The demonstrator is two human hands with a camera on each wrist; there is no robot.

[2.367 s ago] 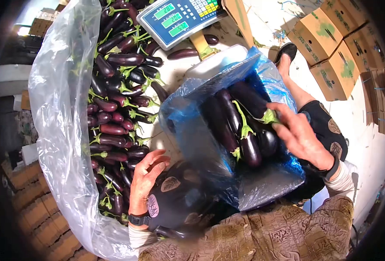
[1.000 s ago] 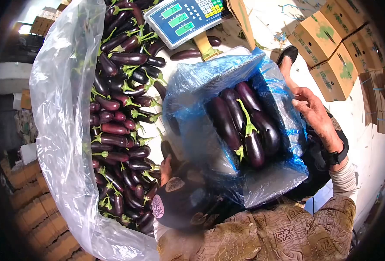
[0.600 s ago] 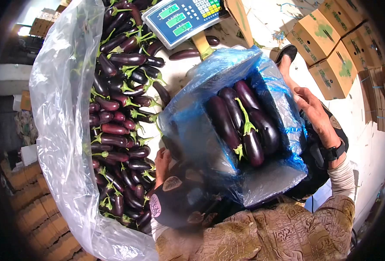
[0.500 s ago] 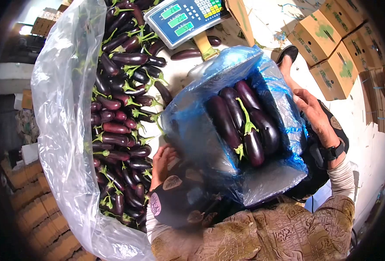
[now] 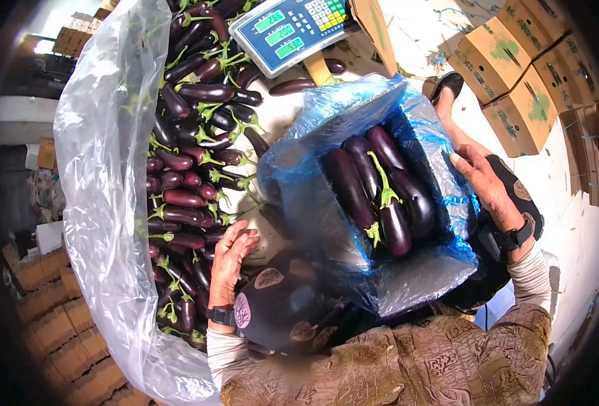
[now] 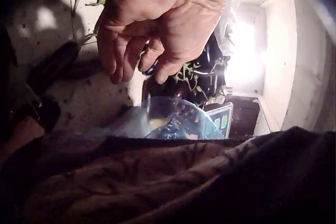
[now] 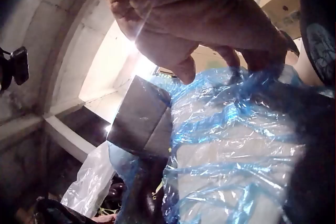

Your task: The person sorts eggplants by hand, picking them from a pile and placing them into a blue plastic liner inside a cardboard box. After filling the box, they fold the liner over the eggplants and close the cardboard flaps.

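Note:
A box lined with blue plastic film stands before the person, with several dark eggplants lying inside. The right hand rests at the box's right side, fingers extended; the right wrist view shows that hand touching the blue film. Between the eggplant pile and the box, the left hand hovers with loosely bent fingers and holds nothing. The left wrist view shows the same hand above the floor, with eggplants nearby.
A scale display stands beyond the box. Clear plastic sheeting edges the pile on the left. Cardboard boxes are stacked at the upper right, and a foot in a dark shoe is near them. Two loose eggplants lie below the display.
The left hand, which had an eggplant at its fingers beside the box, has drawn back left and is empty. The right hand has moved from the eggplants inside to the box's right side.

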